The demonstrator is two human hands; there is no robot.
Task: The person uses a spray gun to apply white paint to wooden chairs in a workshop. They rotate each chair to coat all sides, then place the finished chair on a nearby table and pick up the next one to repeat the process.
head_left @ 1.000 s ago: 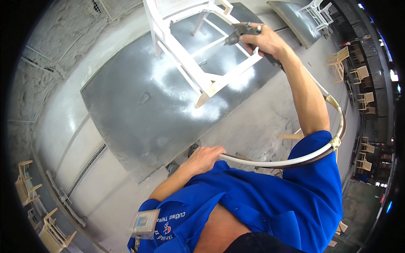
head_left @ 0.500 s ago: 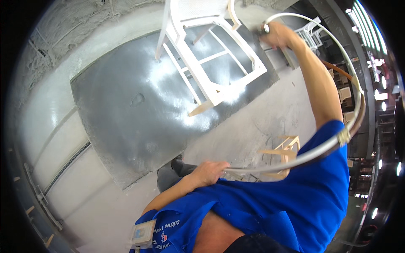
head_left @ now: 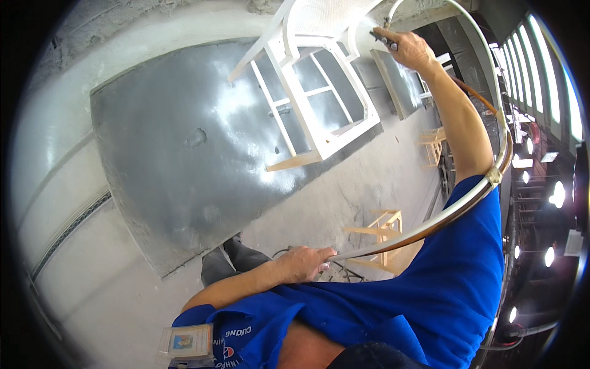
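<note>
In my raised right hand (head_left: pixel 413 51) at the upper right is a spray gun (head_left: pixel 385 40), the fingers closed round it beside the chair's back. A pale mist shows between the gun and the chair. The chair frame (head_left: pixel 299 106) is mostly white, with a woven back and an open seat; one leg (head_left: pixel 294 162) is still bare wood colour. It stands on a dark grey board (head_left: pixel 166 160) marked with white overspray. Down near my waist, my left hand (head_left: pixel 302 264) is closed round a white hose (head_left: pixel 399 241), which loops past my right arm up toward the gun.
Bare wooden frames stand on the floor at the right, one nearer (head_left: pixel 386 232) and one farther (head_left: pixel 434 146). Another grey board (head_left: pixel 399 83) lies beyond the chair. A brown hose (head_left: pixel 476 95) runs along the white one. Bright lamps (head_left: pixel 557 194) line the far right.
The view has shifted, bringing more of the far right side in. My right hand, blurred before, now shows the spray gun plainly beside the chair's back. The left hand keeps its hold on the hose.
</note>
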